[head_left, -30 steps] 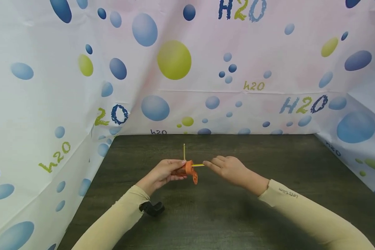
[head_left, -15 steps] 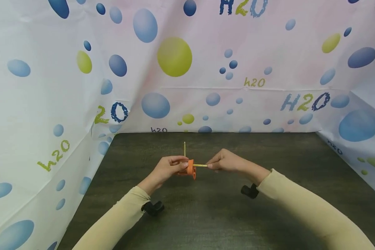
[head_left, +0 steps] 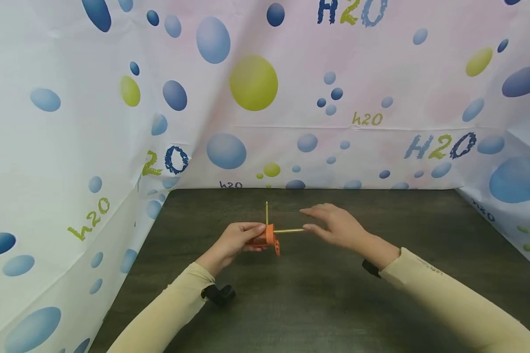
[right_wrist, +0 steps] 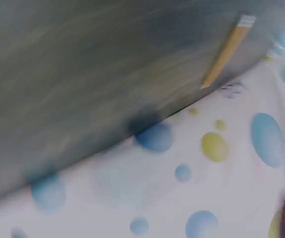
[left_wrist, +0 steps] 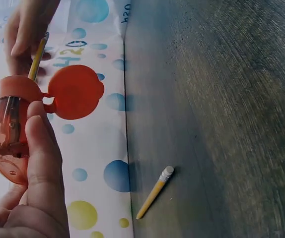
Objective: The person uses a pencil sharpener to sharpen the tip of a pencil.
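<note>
In the head view my left hand (head_left: pixel 235 241) holds an orange pencil sharpener (head_left: pixel 270 235) above the table, thumb on top. Its clear container and the metal blade part show in the left wrist view, and its round lid (left_wrist: pixel 75 93) hangs swung out to the side. A yellow pencil (head_left: pixel 289 231) sticks out of the sharpener's opening towards the right. At that pencil's far end is my right hand (head_left: pixel 341 229), fingers extended and spread apart from the thumb. Whether the thumb touches the pencil I cannot tell.
A second yellow pencil (head_left: pixel 267 214) with a white end (left_wrist: pixel 167 172) lies on the dark table (head_left: pixel 327 304) behind the sharpener. White sheeting (head_left: pixel 300 108) printed with bubbles walls the table at the back and sides.
My right hand gripped the pencil and turned over between the earlier frames; now its fingers have spread off it. The left hand still holds the sharpener in about the same place.
</note>
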{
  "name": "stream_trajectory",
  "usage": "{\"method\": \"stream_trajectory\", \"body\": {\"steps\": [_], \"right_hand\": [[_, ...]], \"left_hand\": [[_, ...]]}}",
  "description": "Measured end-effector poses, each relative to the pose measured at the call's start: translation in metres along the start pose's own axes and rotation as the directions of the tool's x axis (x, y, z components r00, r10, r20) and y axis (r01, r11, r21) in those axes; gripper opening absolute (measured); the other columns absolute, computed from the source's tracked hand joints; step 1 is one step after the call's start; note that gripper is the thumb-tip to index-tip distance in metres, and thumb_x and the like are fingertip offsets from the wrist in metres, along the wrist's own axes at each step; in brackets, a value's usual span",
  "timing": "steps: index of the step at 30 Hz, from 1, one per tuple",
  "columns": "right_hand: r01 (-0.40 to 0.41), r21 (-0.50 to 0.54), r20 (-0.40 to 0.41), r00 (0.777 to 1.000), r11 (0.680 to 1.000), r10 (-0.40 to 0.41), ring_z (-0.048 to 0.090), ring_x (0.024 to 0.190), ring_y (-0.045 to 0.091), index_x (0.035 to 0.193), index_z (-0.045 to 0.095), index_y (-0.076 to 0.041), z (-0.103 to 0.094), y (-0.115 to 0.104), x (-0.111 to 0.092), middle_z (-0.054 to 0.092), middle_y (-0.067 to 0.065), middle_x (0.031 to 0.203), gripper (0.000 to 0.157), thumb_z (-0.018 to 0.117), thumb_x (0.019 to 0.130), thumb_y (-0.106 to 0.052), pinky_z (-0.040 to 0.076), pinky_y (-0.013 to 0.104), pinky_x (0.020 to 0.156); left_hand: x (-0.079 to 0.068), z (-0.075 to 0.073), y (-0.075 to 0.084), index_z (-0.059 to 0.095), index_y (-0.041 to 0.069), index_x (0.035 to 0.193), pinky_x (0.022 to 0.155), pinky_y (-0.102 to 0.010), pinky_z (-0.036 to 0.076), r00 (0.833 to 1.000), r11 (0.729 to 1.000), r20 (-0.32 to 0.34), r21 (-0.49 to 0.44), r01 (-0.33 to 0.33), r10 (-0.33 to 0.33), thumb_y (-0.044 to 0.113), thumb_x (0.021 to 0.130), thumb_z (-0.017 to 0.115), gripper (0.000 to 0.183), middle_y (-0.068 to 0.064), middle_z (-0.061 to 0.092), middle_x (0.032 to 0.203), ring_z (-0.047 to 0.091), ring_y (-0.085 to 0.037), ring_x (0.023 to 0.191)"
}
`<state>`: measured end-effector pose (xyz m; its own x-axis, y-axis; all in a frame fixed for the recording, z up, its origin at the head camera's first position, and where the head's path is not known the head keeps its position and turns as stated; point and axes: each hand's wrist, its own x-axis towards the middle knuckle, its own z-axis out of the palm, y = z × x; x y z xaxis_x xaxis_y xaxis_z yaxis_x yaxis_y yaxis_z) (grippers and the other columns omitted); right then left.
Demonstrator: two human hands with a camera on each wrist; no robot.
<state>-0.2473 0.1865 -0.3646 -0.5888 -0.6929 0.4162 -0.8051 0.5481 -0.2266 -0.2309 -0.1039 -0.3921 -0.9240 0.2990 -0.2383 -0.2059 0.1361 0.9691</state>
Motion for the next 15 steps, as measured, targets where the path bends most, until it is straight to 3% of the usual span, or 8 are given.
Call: {"method": "stream_trajectory", "body": {"steps": [1, 2, 4, 5, 7, 9, 13, 15], "right_hand": [[0.106, -0.127, -0.074, 0.991, 0.986, -0.116, 0.069, 0.092, 0.026, 0.129, 0.069, -0.005, 0.002, 0.001, -0.002, 0.074, 0.013, 0.114, 0.052, 0.046, 0.108, -0.046, 0.059, 0.041, 0.075], [0.192, -0.263, -0.13, 0.964, 0.946, -0.232, 0.07, 0.099, 0.026, 0.129, 0.069, -0.006, 0.004, 0.002, -0.003, 0.074, 0.013, 0.114, 0.05, 0.046, 0.108, -0.045, 0.06, 0.041, 0.079], [0.303, -0.461, -0.159, 0.896, 0.834, -0.414, 0.069, 0.102, 0.027, 0.13, 0.066, -0.006, 0.009, 0.005, -0.004, 0.072, 0.013, 0.117, 0.043, 0.059, 0.104, -0.039, 0.06, 0.042, 0.082], [0.336, -0.523, -0.138, 0.873, 0.783, -0.467, 0.069, 0.103, 0.026, 0.131, 0.064, -0.006, 0.011, 0.006, -0.005, 0.071, 0.012, 0.119, 0.043, 0.069, 0.098, -0.033, 0.059, 0.04, 0.083], [0.375, -0.603, -0.078, 0.851, 0.704, -0.519, 0.069, 0.101, 0.023, 0.135, 0.058, -0.007, 0.015, 0.007, -0.007, 0.07, 0.01, 0.12, 0.06, 0.085, 0.082, -0.02, 0.059, 0.036, 0.081], [0.393, -0.638, -0.027, 0.848, 0.662, -0.53, 0.066, 0.094, 0.019, 0.136, 0.055, -0.008, 0.018, 0.007, -0.009, 0.07, 0.008, 0.115, 0.071, 0.089, 0.074, -0.01, 0.057, 0.032, 0.076], [0.394, -0.678, -0.054, 0.815, 0.621, -0.576, 0.055, 0.075, 0.012, 0.128, 0.064, -0.01, 0.024, 0.005, -0.01, 0.064, 0.0, 0.093, 0.029, 0.055, 0.103, 0.002, 0.046, 0.022, 0.058], [0.38, -0.688, -0.109, 0.788, 0.618, -0.606, 0.051, 0.069, 0.01, 0.119, 0.069, -0.011, 0.026, 0.004, -0.009, 0.06, -0.002, 0.085, 0.04, 0.032, 0.11, 0.0, 0.038, 0.02, 0.051]], "left_hand": [[0.001, -0.001, 0.0, 0.058, -0.004, 0.142, 0.081, -0.03, 0.065, 1.0, 1.0, 0.006, -0.018, 0.004, -0.004, 0.025, 0.106, 0.059, 0.046, -0.013, 0.078, 0.108, 0.075, -0.007, 0.079], [0.002, -0.002, 0.0, 0.057, -0.004, 0.142, 0.079, -0.028, 0.065, 1.0, 0.999, 0.015, -0.034, 0.012, -0.012, 0.025, 0.106, 0.059, 0.047, -0.011, 0.078, 0.105, 0.075, -0.007, 0.077], [0.003, -0.004, 0.0, 0.056, -0.004, 0.143, 0.075, -0.023, 0.064, 0.999, 0.997, 0.035, -0.067, 0.033, -0.03, 0.027, 0.106, 0.058, 0.048, -0.004, 0.078, 0.099, 0.075, -0.007, 0.076], [0.003, -0.004, 0.0, 0.055, -0.005, 0.144, 0.074, -0.022, 0.064, 0.998, 0.996, 0.048, -0.077, 0.036, -0.032, 0.028, 0.106, 0.058, 0.05, -0.002, 0.078, 0.096, 0.075, -0.006, 0.075], [0.004, -0.005, 0.0, 0.054, -0.006, 0.144, 0.072, -0.019, 0.063, 0.997, 0.994, 0.071, -0.1, 0.05, -0.043, 0.03, 0.107, 0.057, 0.052, 0.002, 0.077, 0.092, 0.075, -0.006, 0.075], [0.003, -0.004, 0.0, 0.054, -0.007, 0.143, 0.071, -0.018, 0.062, 0.994, 0.99, 0.087, -0.124, 0.074, -0.064, 0.031, 0.107, 0.056, 0.052, 0.004, 0.076, 0.089, 0.074, -0.006, 0.075], [0.001, -0.002, -0.002, 0.053, -0.009, 0.143, 0.07, -0.017, 0.062, 0.989, 0.984, 0.114, -0.143, 0.106, -0.09, 0.03, 0.108, 0.054, 0.052, 0.004, 0.076, 0.086, 0.074, -0.005, 0.074], [0.0, -0.001, -0.002, 0.053, -0.009, 0.143, 0.07, -0.017, 0.062, 0.989, 0.985, 0.12, -0.139, 0.104, -0.088, 0.028, 0.108, 0.055, 0.051, 0.004, 0.076, 0.087, 0.074, -0.005, 0.073]]}}
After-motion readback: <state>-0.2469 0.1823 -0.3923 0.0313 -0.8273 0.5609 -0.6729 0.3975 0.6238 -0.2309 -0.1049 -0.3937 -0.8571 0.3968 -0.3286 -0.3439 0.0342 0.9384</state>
